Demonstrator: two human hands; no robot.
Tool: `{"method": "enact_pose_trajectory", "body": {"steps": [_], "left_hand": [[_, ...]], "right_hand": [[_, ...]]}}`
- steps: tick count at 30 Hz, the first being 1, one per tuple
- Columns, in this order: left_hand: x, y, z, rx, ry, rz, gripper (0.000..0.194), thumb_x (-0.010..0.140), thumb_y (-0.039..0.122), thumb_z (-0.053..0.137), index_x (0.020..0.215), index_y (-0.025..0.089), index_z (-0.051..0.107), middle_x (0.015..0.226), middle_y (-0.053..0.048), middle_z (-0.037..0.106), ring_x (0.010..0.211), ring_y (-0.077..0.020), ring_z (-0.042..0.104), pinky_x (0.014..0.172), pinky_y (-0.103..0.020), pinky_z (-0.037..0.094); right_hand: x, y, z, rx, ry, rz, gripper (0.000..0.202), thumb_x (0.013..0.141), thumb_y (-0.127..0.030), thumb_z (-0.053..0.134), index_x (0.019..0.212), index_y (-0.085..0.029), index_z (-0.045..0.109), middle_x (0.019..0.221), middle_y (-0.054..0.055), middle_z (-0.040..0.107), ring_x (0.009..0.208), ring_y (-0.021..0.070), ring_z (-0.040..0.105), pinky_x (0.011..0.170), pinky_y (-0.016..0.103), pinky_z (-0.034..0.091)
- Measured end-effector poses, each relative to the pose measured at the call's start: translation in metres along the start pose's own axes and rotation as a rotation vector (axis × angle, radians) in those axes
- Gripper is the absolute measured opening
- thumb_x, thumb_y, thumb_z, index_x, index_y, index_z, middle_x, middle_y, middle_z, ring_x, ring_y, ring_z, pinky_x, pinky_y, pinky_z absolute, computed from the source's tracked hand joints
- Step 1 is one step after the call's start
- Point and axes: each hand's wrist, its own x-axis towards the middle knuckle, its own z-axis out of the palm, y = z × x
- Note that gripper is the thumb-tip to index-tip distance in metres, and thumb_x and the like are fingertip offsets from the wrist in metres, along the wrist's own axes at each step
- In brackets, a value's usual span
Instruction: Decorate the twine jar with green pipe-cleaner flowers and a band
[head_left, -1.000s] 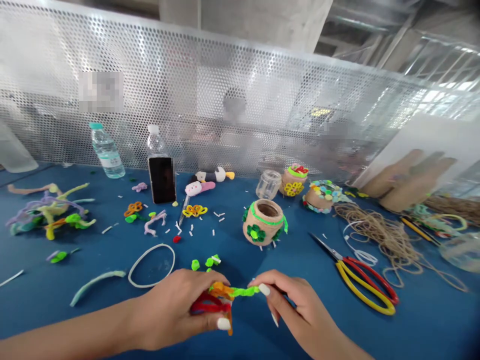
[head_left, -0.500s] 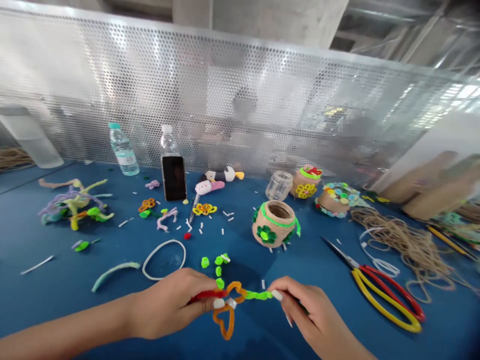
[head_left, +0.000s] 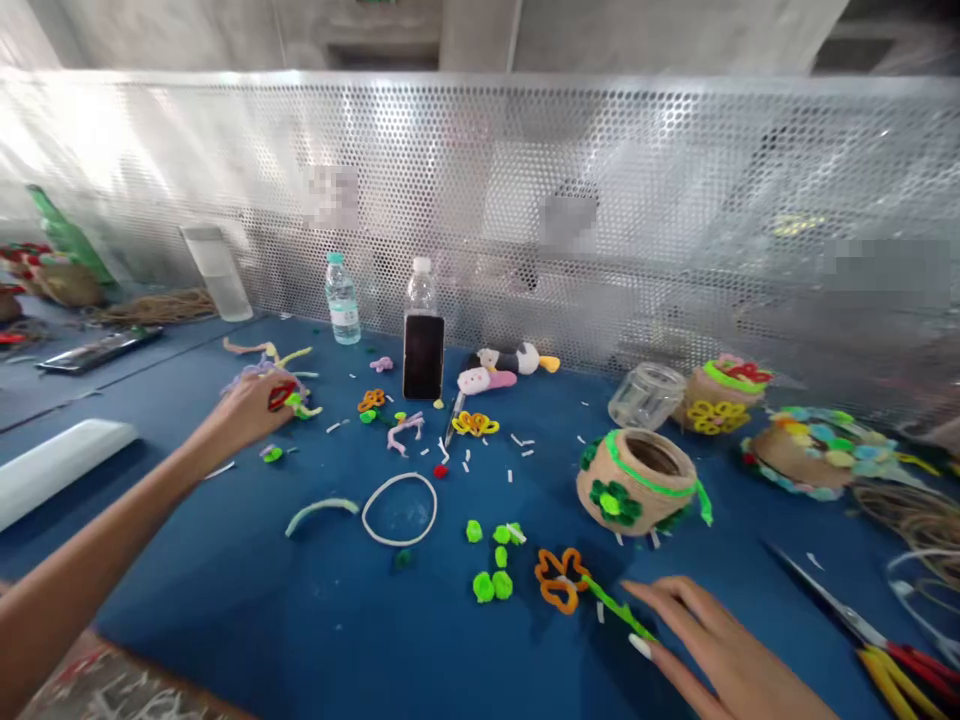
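Pipe cleaners [head_left: 270, 353], fuzzy and tangled, lie on the blue counter [head_left: 420, 640] partly behind the left hand [head_left: 251, 405], which pinches a red loop [head_left: 281, 395]. Well apart, an orange open-petalled flower [head_left: 559, 583] points its nubbly green stem [head_left: 611, 603] into the right hand [head_left: 701, 635], whose grip I cannot tell. The step seems to be handling these pieces separately, the next move calling for a light pinch.

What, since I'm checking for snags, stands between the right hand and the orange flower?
Nothing visible does: the orange flower has its own green stem reaching to the right hand. A white scrap shows just beside that stem.
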Motion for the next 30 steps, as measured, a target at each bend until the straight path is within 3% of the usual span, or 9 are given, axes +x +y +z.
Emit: {"method": "enact_pose_trajectory", "body": {"steps": [2, 4, 7, 8, 11, 15, 20, 24, 30], "left_hand": [[0.006, -0.005, -0.003, 0.063, 0.037, -0.026, 0.058, 0.08, 0.035, 0.049, 0.126, 0.001, 0.039, 0.11, -0.022, 0.052, 0.104, -0.0389, 0.046, 0.083, -0.053, 0.04], [0.008, 0.007, 0.002, 0.096, 0.051, 0.034, 0.063, 0.082, 0.039, 0.048, 0.133, 0.006, 0.031, 0.121, -0.023, 0.044, 0.111, -0.0397, 0.041, 0.088, -0.053, 0.037], [0.013, 0.039, 0.021, 0.102, -0.024, 0.212, 0.042, 0.084, 0.038, 0.049, 0.123, 0.021, 0.047, 0.114, -0.009, 0.053, 0.109, -0.0272, 0.049, 0.094, -0.038, 0.037], [0.016, 0.049, 0.029, 0.106, -0.041, 0.228, 0.038, 0.083, 0.037, 0.05, 0.117, 0.02, 0.052, 0.108, -0.009, 0.056, 0.105, -0.0278, 0.052, 0.091, -0.039, 0.039], [0.026, 0.063, 0.051, 0.102, -0.075, 0.23, 0.03, 0.083, 0.032, 0.048, 0.104, 0.013, 0.058, 0.098, -0.013, 0.059, 0.095, -0.0295, 0.057, 0.083, -0.039, 0.044], [0.033, 0.055, 0.066, 0.053, -0.081, 0.241, 0.023, 0.082, 0.019, 0.044, 0.097, 0.014, 0.06, 0.092, -0.011, 0.061, 0.09, -0.0265, 0.06, 0.079, -0.035, 0.045], [0.031, 0.043, 0.062, -0.066, -0.033, 0.249, 0.027, 0.079, 0.016, 0.043, 0.1, 0.012, 0.059, 0.095, -0.011, 0.06, 0.085, -0.0225, 0.06, 0.08, -0.033, 0.046], [0.034, 0.053, 0.05, -0.15, -0.014, 0.307, 0.031, 0.084, 0.019, 0.039, 0.106, 0.013, 0.059, 0.097, -0.01, 0.058, 0.091, -0.0205, 0.057, 0.085, -0.032, 0.043], [0.052, 0.077, 0.057, -0.237, -0.223, 0.519, 0.034, 0.08, 0.018, 0.041, 0.11, 0.019, 0.057, 0.1, -0.004, 0.061, 0.094, -0.0172, 0.056, 0.084, -0.025, 0.041]], "right_hand": [[0.01, -0.008, -0.01, -0.105, 0.03, -0.152, 0.027, 0.086, -0.032, 0.042, 0.095, -0.028, 0.066, 0.109, 0.006, 0.063, 0.099, 0.0285, 0.059, 0.08, 0.043, 0.052], [0.027, -0.026, -0.024, -0.216, 0.083, -0.333, 0.032, 0.088, -0.026, 0.036, 0.088, -0.027, 0.067, 0.104, 0.006, 0.064, 0.095, 0.0281, 0.059, 0.077, 0.044, 0.052], [0.054, -0.064, -0.041, -0.332, 0.066, -0.477, 0.038, 0.088, -0.014, 0.031, 0.085, -0.025, 0.067, 0.096, 0.008, 0.065, 0.09, 0.0259, 0.059, 0.073, 0.041, 0.052], [0.062, -0.075, -0.043, -0.348, 0.067, -0.513, 0.039, 0.088, -0.011, 0.029, 0.083, -0.024, 0.067, 0.093, 0.008, 0.065, 0.087, 0.0256, 0.059, 0.072, 0.042, 0.051], [0.077, -0.095, -0.044, -0.34, 0.014, -0.513, 0.034, 0.091, -0.016, 0.033, 0.082, -0.022, 0.065, 0.084, 0.007, 0.064, 0.083, 0.0231, 0.059, 0.074, 0.04, 0.05], [0.085, -0.098, -0.044, -0.312, -0.02, -0.496, 0.026, 0.092, -0.021, 0.04, 0.082, -0.021, 0.064, 0.081, 0.006, 0.062, 0.082, 0.0207, 0.059, 0.073, 0.037, 0.05], [0.099, -0.097, -0.047, -0.325, -0.023, -0.483, 0.026, 0.092, -0.022, 0.039, 0.085, -0.019, 0.064, 0.087, 0.008, 0.063, 0.084, 0.0215, 0.058, 0.071, 0.037, 0.05], [0.116, -0.105, -0.044, -0.271, -0.014, -0.503, 0.026, 0.093, -0.024, 0.039, 0.093, -0.018, 0.064, 0.092, 0.009, 0.063, 0.09, 0.0225, 0.058, 0.075, 0.038, 0.049], [0.112, -0.115, -0.05, -0.188, -0.075, -0.442, 0.019, 0.091, -0.026, 0.046, 0.091, -0.016, 0.063, 0.092, 0.01, 0.061, 0.089, 0.0221, 0.057, 0.075, 0.036, 0.047]]}}
